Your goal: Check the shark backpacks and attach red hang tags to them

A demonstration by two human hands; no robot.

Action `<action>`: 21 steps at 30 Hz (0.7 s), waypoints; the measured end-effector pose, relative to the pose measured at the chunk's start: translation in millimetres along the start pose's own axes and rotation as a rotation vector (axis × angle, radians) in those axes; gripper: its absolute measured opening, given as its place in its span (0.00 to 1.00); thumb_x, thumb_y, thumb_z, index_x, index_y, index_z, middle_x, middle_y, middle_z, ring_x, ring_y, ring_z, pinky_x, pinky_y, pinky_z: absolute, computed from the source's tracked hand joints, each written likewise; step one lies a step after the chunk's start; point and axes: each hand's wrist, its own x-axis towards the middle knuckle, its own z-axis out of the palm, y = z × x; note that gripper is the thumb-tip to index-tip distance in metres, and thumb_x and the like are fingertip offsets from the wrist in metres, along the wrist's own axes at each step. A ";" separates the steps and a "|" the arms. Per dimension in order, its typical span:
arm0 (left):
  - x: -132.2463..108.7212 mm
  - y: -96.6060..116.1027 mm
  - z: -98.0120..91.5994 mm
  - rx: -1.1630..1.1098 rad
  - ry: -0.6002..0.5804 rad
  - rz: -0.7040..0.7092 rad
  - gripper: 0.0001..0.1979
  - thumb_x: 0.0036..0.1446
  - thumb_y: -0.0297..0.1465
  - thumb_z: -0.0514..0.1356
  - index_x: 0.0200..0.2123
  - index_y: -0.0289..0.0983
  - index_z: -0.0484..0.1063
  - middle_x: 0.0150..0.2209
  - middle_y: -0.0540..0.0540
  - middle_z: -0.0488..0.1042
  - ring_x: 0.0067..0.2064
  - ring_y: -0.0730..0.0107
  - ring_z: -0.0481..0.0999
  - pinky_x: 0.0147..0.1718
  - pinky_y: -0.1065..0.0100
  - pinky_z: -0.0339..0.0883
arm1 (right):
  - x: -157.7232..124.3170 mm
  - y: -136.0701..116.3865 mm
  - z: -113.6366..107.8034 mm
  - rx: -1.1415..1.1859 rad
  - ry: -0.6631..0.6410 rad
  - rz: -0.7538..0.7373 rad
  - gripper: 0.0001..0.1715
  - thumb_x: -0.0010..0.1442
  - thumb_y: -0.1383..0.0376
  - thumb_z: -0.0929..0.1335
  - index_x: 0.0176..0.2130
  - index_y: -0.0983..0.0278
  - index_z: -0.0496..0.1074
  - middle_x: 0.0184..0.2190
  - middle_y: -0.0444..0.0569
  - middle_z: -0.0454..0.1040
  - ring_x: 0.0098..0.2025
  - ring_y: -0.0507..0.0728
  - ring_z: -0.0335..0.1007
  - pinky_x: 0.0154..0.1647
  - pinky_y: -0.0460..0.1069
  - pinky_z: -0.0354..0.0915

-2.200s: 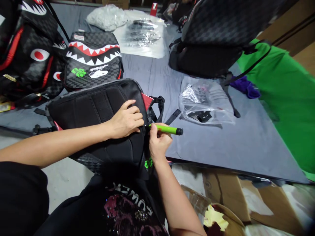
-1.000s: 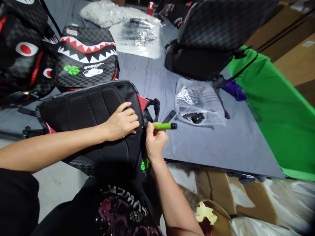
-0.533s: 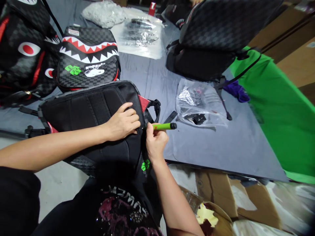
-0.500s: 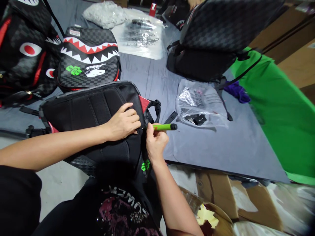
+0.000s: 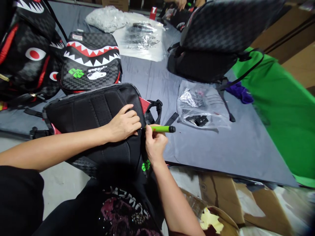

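A black backpack (image 5: 81,111) lies across the table's front edge with its padded back panel up. My left hand (image 5: 125,124) presses on that panel, its fingers curled together over the right edge of the bag. Just to the right, my right hand (image 5: 156,142) is closed around a green marker pen (image 5: 161,129). The pen lies level, its black end pointing right and its other end at the bag's edge. That end is hidden by my thumb and the bag's seam, so the tip's contact is unclear. Green printed patches show on the bag below my right hand.
Shark-mouth checkered bags (image 5: 91,62) stand at the left. A clear plastic bag (image 5: 201,105) and a large dark backpack (image 5: 209,36) lie to the right, near a green cloth (image 5: 273,108). Opened cardboard boxes (image 5: 219,193) sit below the table. Another person's hands (image 5: 182,4) show at the back.
The view has shifted slightly, so the surroundings sit a little lower in it. Both hands keep their places on the backpack and the marker pen, with hardly any movement.
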 end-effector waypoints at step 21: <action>-7.9 72.6 -181.5 0.063 -0.158 -0.188 0.15 0.67 0.38 0.52 0.33 0.37 0.72 0.32 0.46 0.73 0.37 0.63 0.72 0.36 0.59 0.58 | -52.9 -91.6 -96.6 0.414 0.060 -0.433 0.15 0.65 0.58 0.67 0.51 0.56 0.67 0.38 0.48 0.77 0.33 0.56 0.78 0.33 0.53 0.73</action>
